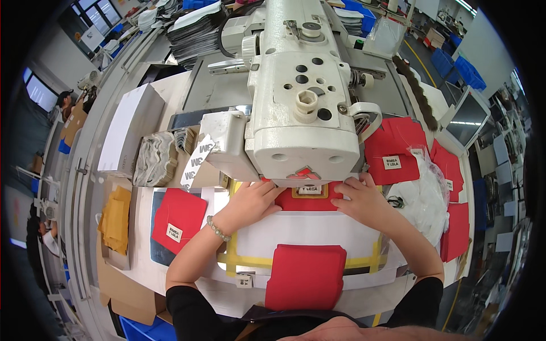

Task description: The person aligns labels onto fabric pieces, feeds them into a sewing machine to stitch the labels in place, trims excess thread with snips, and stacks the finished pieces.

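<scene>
A red fabric piece (287,203) lies under the head of a white industrial sewing machine (304,145). A small white label (310,190) inside a gold-coloured frame (325,191) sits on it, partly hidden by the machine. My left hand (253,203), a beaded bracelet at its wrist, rests on the cloth's left edge, thumb and fingers apart. At the right edge my right hand (364,200) touches the same piece, its fingers slightly bent and spread. Nearer to me lies a stack of plain red fabric pieces (305,277). Some fingertips are hidden beneath the machine head.
Labelled red pieces lie left (179,219) and right (395,145). A clear plastic bag (418,202) stands by my right forearm. Left are a white box (131,131), a cardboard box of label strips (156,159) and yellow pieces (115,219). A small label stack (244,281) sits near the front.
</scene>
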The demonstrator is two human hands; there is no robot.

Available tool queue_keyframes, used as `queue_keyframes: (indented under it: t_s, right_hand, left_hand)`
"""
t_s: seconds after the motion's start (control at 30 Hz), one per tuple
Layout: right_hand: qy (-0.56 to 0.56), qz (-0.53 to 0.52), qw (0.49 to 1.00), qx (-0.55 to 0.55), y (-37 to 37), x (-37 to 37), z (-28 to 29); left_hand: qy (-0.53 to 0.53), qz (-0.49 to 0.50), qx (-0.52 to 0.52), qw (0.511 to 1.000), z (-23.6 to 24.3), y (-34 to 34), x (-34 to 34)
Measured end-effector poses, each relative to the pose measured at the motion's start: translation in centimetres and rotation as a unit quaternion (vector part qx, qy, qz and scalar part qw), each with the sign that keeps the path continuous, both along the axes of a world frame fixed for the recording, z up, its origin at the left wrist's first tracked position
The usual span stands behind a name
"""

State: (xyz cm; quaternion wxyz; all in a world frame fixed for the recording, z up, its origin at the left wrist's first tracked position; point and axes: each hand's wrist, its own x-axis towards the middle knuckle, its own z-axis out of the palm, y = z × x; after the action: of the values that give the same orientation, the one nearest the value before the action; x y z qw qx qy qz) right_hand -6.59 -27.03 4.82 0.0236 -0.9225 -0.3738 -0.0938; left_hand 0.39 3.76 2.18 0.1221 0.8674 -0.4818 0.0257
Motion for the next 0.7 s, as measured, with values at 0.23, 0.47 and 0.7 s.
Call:
queue_keyframes:
  t_s: [0.23, 0.47, 0.7]
  right_hand:
    - [0.003, 0.0, 1.0, -0.009, -0.1, -0.4, -0.1]
    - [-0.093, 0.018, 0.995, -0.026, 0.0, -0.4, -2.0]
    - [-0.084, -0.065, 0.983, 0.148, 0.1, -0.3, -1.5]
  left_hand:
    - [-0.011, -0.017, -0.01, 1.0, 0.3, -0.1, 0.0]
    - [-0.033, -0.04, -0.035, 0.998, -0.1, -1.0, -0.7]
    - [-0.144, -0.047, -0.077, 0.985, -1.3, -2.4, -2.0]
